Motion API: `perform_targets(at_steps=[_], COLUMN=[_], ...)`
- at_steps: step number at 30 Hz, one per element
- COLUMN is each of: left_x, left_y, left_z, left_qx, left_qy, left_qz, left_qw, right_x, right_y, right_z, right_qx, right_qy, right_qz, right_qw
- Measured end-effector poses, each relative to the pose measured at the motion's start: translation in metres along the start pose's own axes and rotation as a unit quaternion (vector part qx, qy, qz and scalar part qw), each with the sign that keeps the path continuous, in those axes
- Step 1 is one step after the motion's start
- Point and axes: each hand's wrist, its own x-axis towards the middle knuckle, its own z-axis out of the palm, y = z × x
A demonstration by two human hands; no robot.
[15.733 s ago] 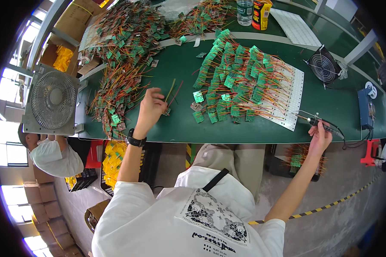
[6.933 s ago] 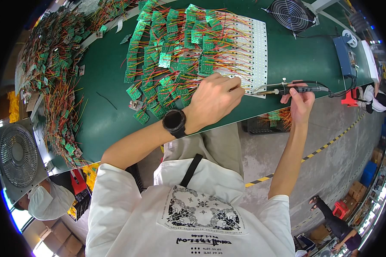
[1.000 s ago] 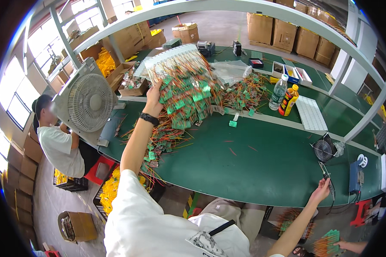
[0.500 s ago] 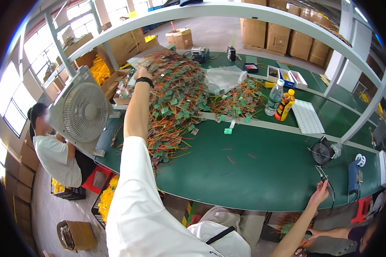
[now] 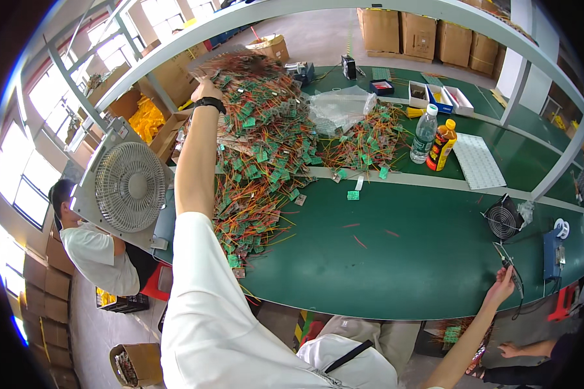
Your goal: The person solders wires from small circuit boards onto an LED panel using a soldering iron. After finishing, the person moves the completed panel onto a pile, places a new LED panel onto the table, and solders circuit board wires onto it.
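At the far left of the bench, my left hand [image 5: 206,91] is closed at the edge of a greyish, see-through plastic sheet or bag [image 5: 204,61]. Its fingers are partly hidden. The sheet lies at the back of a tall heap of small green circuit boards with red and yellow wires [image 5: 272,129], partly blurred there. To the right, my right hand [image 5: 501,283] grips a slim corded soldering iron [image 5: 507,264], thin metal ends pointing away from me, over the green bench top [image 5: 344,259]. One green board [image 5: 353,195] lies alone mid-bench.
A fan [image 5: 131,185] stands left, beside a seated person [image 5: 97,253]. A smaller board pile [image 5: 370,139], water bottle [image 5: 424,135], orange-labelled bottle [image 5: 441,146] and white panel [image 5: 479,162] lie behind. A small black fan [image 5: 501,219] and blue soldering station [image 5: 553,253] are right.
My left hand has shifted slightly outward, and the plastic sheet's far edge sits higher, with boards near it blurred. My right hand still holds the soldering iron. Another person's hand at lower right has moved.
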Motion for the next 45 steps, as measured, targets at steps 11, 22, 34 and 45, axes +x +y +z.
perform_targets(at_steps=[11, 22, 34, 45], left_x=[-0.046, -0.02, -0.035, -0.34], left_y=[-0.058, -0.15, -0.083, 0.254], left_z=[0.075, 0.073, 0.051, -0.113], left_qx=[-0.002, -0.062, -0.229, -0.52], left_qy=[-0.113, -0.123, 0.099, 0.004], left_qz=[-0.008, 0.087, -0.33, 0.385], left_qw=[0.994, 0.987, 0.911, 0.763], right_x=[-0.01, -0.006, -0.013, -0.03], right_y=[-0.01, 0.005, -0.006, -0.024], right_z=[0.004, 0.018, 0.011, 0.025], right_qx=[-0.002, 0.004, -0.014, 0.045], right_qy=[-0.008, -0.019, -0.002, -0.015], right_qz=[-0.005, 0.013, 0.003, 0.016], right_qw=[1.0, 1.0, 1.0, 0.999])
